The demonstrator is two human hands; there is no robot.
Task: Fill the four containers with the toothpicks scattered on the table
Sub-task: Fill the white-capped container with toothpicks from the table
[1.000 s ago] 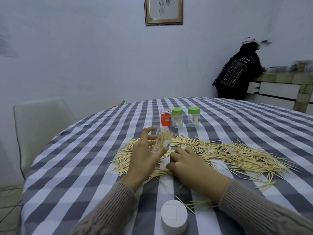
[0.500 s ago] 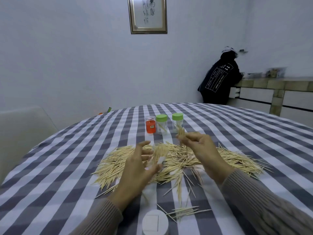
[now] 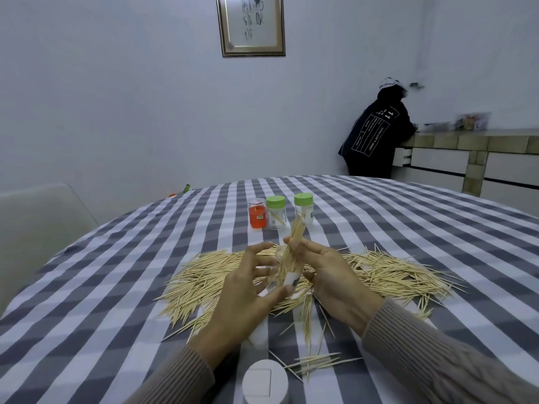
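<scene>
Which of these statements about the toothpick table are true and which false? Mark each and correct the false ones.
1. The left hand holds a clear container. True.
2. The right hand is empty. False: it pinches a bundle of toothpicks at the container's mouth.
3. Two jars behind the pile have green lids. True.
4. The orange-labelled jar lies on its side. False: it stands upright.
5. The white lid is nearest the camera. True.

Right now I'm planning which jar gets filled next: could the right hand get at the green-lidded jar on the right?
Probably not yet: the right hand pinches a toothpick bundle. The path to the green-lidded jar looks open.
</scene>
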